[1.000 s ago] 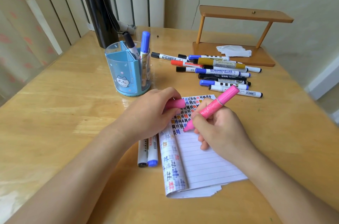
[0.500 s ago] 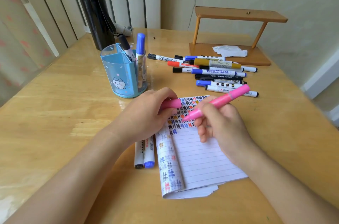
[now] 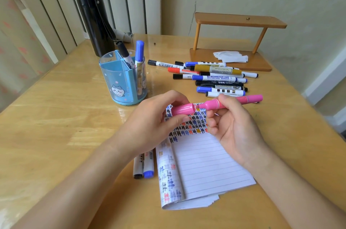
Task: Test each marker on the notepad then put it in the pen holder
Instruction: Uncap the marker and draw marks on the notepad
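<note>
So, hands: both were up over the notepad (image 3: 206,163), close together.
Left hand (image 3: 149,125): it pinched the pink cap (image 3: 182,109), with the open end facing right.
Right hand (image 3: 234,125): it gripped the pink marker (image 3: 234,102), lying almost flat, tip pointing left at the cap.
Tip and cap: the tip was right at the mouth of the cap, not pushed all the way in.
Notepad: it lay on the wooden table (image 3: 56,116), a page rolled over on the left, with rows of little colored marks at the top.
Pen holder (image 3: 123,80): blue, with a cat on it, standing left of the pile; a black marker (image 3: 125,53) and a blue marker (image 3: 139,54) stood inside.
Pile of markers (image 3: 211,77): it lay behind the hands.
Two more markers (image 3: 144,167): side by side under the left wrist, beside the notepad.
</note>
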